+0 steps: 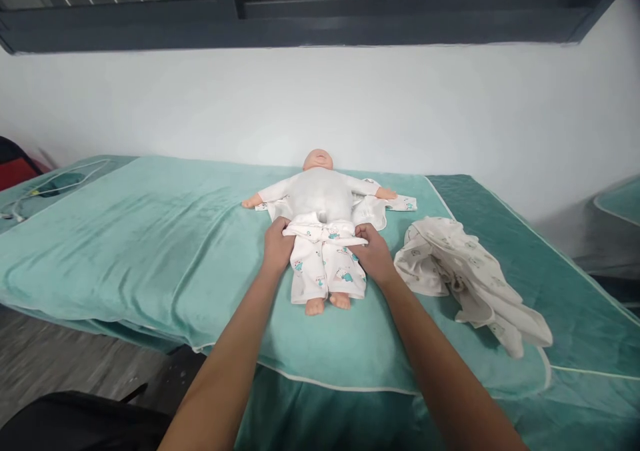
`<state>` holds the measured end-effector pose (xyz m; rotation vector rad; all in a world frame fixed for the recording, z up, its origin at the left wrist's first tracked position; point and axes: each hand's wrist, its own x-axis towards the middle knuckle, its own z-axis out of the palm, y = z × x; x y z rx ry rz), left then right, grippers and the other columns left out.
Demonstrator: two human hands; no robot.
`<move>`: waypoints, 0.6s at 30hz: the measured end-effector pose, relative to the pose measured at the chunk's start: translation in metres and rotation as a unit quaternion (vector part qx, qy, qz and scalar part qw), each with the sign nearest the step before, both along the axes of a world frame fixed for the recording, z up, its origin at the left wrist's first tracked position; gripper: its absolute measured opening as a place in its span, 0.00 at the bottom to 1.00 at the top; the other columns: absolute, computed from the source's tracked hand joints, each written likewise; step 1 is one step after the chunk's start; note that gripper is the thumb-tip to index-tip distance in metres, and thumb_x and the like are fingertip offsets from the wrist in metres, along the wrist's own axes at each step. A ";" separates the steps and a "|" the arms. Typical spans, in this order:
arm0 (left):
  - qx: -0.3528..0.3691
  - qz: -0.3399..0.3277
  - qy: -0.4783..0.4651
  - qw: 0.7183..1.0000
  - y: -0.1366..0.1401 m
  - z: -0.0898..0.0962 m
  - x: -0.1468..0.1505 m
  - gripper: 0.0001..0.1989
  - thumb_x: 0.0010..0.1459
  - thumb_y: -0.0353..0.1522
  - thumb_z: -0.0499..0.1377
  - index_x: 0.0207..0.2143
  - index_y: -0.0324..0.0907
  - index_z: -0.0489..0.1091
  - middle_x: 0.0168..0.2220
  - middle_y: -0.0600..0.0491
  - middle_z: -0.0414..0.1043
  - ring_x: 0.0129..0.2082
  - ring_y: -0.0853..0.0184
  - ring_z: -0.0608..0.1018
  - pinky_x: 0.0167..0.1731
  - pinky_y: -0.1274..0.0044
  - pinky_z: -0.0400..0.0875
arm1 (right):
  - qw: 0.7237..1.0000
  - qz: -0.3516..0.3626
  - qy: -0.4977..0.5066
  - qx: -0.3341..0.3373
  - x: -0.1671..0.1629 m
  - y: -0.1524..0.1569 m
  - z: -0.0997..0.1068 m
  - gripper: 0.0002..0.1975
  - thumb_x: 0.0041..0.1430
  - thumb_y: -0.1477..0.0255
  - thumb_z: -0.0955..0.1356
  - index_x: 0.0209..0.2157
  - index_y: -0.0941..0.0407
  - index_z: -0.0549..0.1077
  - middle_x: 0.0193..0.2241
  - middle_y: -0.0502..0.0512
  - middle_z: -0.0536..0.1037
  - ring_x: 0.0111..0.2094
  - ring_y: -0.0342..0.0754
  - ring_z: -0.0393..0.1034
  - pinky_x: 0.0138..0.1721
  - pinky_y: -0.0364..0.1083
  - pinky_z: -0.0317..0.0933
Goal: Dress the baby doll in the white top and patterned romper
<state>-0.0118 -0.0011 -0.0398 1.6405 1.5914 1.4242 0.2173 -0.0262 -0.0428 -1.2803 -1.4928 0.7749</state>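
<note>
The left hand (278, 243) appears to pinch the left end of the waistband of the printed pants (327, 267), thumb on the cloth, though its fingertips are partly hidden. The right hand (374, 252) has its fingers curled at the right end of the same band and seems to be pinching it too. The pants sit on the legs of the doll (320, 194), which lies on its back on the green cover (200, 237), head far and 2 feet showing at the near end.

The band looks bunched and folded between the 2 hands. If either side were pulled harder, the pants would probably twist around the hips. A grip on only the outer fold could slip, leaving the inner layer rolled. The printed shirt (373, 212) lies open beneath the doll's back and arms, so its near edge might get caught in the band. A strong tug could also shift the whole doll, since the soft cover may slide or wrinkle. The crumpled cloth (470, 281) lies to the right, clear of both hands.
</note>
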 end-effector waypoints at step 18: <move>0.059 -0.044 -0.008 0.997 -0.025 -0.001 0.001 0.02 0.48 0.28 0.56 0.24 0.41 0.65 0.31 0.56 0.65 0.33 0.68 0.69 0.36 0.77 0.62 | 0.998 -0.002 -0.068 -0.003 0.001 0.007 -0.006 0.08 0.51 0.64 0.66 0.27 0.53 0.64 0.24 0.44 0.65 0.28 0.45 0.57 0.31 0.44 0.51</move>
